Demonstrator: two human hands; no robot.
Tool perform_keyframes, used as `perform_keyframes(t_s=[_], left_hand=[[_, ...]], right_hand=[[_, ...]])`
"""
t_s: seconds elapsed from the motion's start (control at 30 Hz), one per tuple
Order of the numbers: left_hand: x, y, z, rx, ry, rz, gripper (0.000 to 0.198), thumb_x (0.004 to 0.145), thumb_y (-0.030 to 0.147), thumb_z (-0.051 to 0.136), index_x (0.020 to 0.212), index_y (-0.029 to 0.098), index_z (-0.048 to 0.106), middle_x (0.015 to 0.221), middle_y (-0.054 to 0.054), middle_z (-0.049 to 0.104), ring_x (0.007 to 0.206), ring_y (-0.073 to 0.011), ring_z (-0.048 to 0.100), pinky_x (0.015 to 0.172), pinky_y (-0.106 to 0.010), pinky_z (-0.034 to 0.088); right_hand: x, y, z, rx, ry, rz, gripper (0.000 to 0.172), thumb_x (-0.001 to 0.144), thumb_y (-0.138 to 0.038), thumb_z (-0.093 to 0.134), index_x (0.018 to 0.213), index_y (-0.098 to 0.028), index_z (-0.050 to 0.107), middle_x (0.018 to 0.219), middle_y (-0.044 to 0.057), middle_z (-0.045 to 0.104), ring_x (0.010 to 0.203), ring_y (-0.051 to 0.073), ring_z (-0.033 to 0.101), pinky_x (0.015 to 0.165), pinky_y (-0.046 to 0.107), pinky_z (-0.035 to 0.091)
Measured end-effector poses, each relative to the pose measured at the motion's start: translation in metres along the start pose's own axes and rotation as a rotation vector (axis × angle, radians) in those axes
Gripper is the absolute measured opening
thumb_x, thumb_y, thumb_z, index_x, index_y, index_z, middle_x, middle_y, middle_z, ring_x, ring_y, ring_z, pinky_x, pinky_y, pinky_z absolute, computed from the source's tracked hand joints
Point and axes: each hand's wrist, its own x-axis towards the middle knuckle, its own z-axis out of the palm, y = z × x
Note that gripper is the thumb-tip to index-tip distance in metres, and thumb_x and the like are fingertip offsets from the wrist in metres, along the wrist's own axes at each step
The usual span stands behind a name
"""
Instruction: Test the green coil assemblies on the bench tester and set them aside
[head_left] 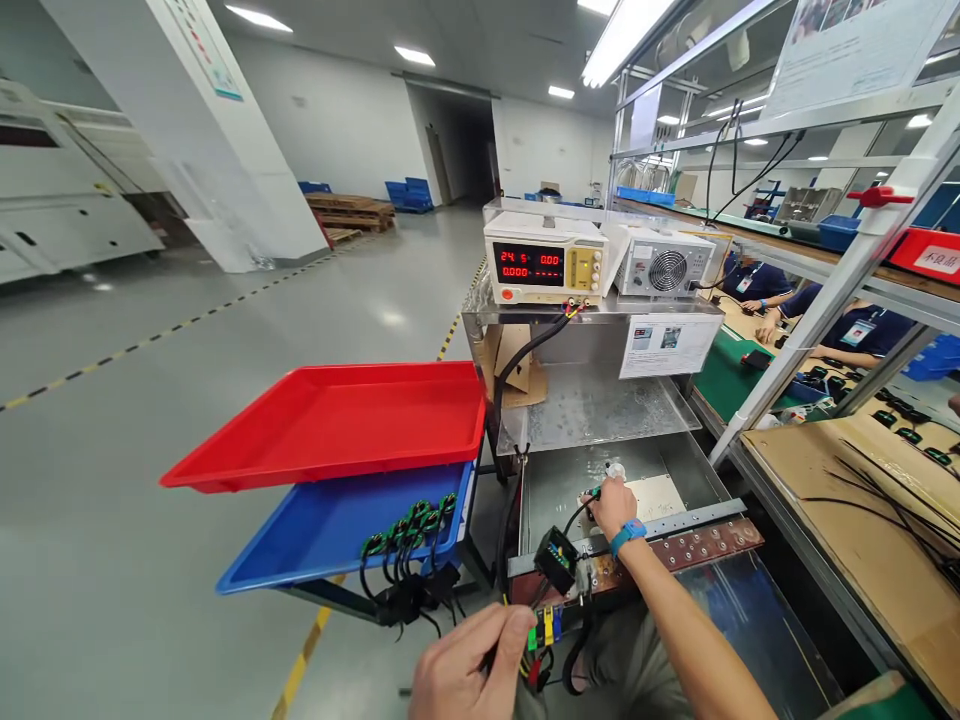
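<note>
In the head view my right hand [615,505], with a blue wristband, reaches over the metal tray. Its fingers are closed on a cable plug [595,494] that shows a bit of green. From the plug a black cable curves down to a black box with a green rim [556,560], resting by the tray's front rail. My left hand [472,665] is pinched closed at the lower middle; something dark shows between its fingers, mostly hidden. Right beside its fingertips are green, yellow and blue connectors [545,628] with wires below.
A red tray [360,410] overlaps a blue tray [277,545], where several black-and-green cabled parts [412,525] hang over the edge. A lit power supply [547,262] stands on the metal stand beside a grey fan unit [664,265]. Co-workers sit beyond the shelf post [817,330] at right.
</note>
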Motion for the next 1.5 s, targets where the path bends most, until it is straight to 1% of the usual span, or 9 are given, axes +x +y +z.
perform_keyframes(t_s=[0.13, 0.23, 0.37, 0.5, 0.6, 0.67, 0.87, 1.2, 1.5], left_hand=[[0.016, 0.021, 0.014, 0.258, -0.028, 0.505, 0.04, 0.093, 0.021, 0.056, 0.053, 0.022, 0.051, 0.047, 0.002, 0.047, 0.044, -0.0113, 0.043, 0.048, -0.027, 0.032], [0.017, 0.032, 0.029, 0.341, -0.082, 0.696, 0.039, 0.089, 0.018, 0.057, 0.052, 0.022, 0.048, 0.046, 0.001, 0.048, 0.044, -0.0117, 0.043, 0.048, -0.031, 0.026], [0.004, 0.029, 0.076, 0.301, -0.255, 0.863, 0.041, 0.088, 0.027, 0.057, 0.048, 0.023, 0.05, 0.042, -0.001, 0.048, 0.043, -0.0137, 0.041, 0.047, -0.035, 0.015], [-0.022, 0.01, 0.14, 0.252, -0.509, 0.978, 0.045, 0.092, 0.034, 0.054, 0.048, 0.022, 0.057, 0.042, -0.002, 0.051, 0.042, -0.0138, 0.04, 0.045, -0.034, 0.015], [-0.037, -0.001, 0.151, 0.11, -0.629, 1.027, 0.049, 0.098, 0.034, 0.048, 0.05, 0.023, 0.058, 0.046, -0.003, 0.056, 0.046, -0.0148, 0.047, 0.045, -0.032, 0.026], [-0.037, -0.003, 0.135, -0.032, -0.58, 0.883, 0.043, 0.099, 0.031, 0.047, 0.059, 0.023, 0.062, 0.054, -0.004, 0.063, 0.056, -0.0169, 0.056, 0.053, -0.031, 0.037], [-0.009, -0.01, 0.08, -0.173, -0.036, 0.051, 0.013, 0.094, 0.025, 0.058, 0.101, 0.022, 0.068, 0.09, -0.005, 0.073, 0.084, -0.019, 0.069, 0.078, -0.031, 0.055], [-0.019, -0.028, 0.077, -0.225, -0.063, -0.256, 0.015, 0.088, 0.034, 0.066, 0.091, 0.021, 0.071, 0.082, -0.002, 0.074, 0.076, -0.0181, 0.069, 0.075, -0.029, 0.055], [-0.04, -0.042, 0.083, -0.545, 0.138, -0.62, 0.032, 0.08, 0.048, 0.076, 0.085, 0.017, 0.069, 0.082, -0.003, 0.071, 0.079, -0.0165, 0.065, 0.077, -0.027, 0.053]], right_hand=[[0.0, -0.004, -0.015, 0.009, -0.052, 0.027, 0.041, 0.088, -0.038, 0.074, 0.113, -0.005, 0.067, 0.112, 0.026, 0.067, 0.102, 0.034, 0.069, 0.08, 0.035, 0.051], [-0.004, 0.01, -0.043, 0.047, -0.126, -0.04, 0.027, 0.082, -0.027, 0.078, 0.101, -0.009, 0.072, 0.112, 0.023, 0.069, 0.097, 0.032, 0.071, 0.081, 0.035, 0.051], [-0.037, 0.028, -0.082, 0.161, -0.146, -0.18, 0.026, 0.1, -0.029, 0.055, 0.114, -0.013, 0.069, 0.114, 0.018, 0.069, 0.1, 0.025, 0.069, 0.084, 0.032, 0.051], [-0.096, 0.025, -0.092, 0.808, -0.526, -0.342, 0.052, 0.102, -0.061, 0.041, 0.113, -0.016, 0.065, 0.088, 0.006, 0.07, 0.069, 0.016, 0.064, 0.059, 0.024, 0.049], [-0.129, 0.029, -0.088, 1.18, -0.608, -0.236, 0.062, 0.09, -0.075, 0.053, 0.101, -0.014, 0.063, 0.06, -0.004, 0.053, 0.046, 0.009, 0.04, 0.044, 0.02, 0.031], [-0.142, 0.038, -0.084, 1.215, -0.532, -0.186, 0.061, 0.089, -0.075, 0.054, 0.094, -0.015, 0.062, 0.052, -0.008, 0.04, 0.045, 0.008, 0.03, 0.045, 0.021, 0.023], [-0.166, 0.045, -0.076, 1.158, -0.521, -0.263, 0.053, 0.099, -0.067, 0.044, 0.078, -0.019, 0.05, 0.062, -0.005, 0.039, 0.056, 0.01, 0.028, 0.052, 0.024, 0.022], [-0.194, 0.026, -0.062, 0.929, -0.343, -0.24, 0.04, 0.105, -0.056, 0.036, 0.094, -0.022, 0.055, 0.08, 0.0, 0.057, 0.073, 0.017, 0.05, 0.067, 0.028, 0.038], [-0.207, 0.002, -0.042, 0.879, -0.164, -0.161, 0.035, 0.105, -0.05, 0.039, 0.084, -0.023, 0.049, 0.069, -0.003, 0.051, 0.059, 0.015, 0.047, 0.057, 0.025, 0.035]])
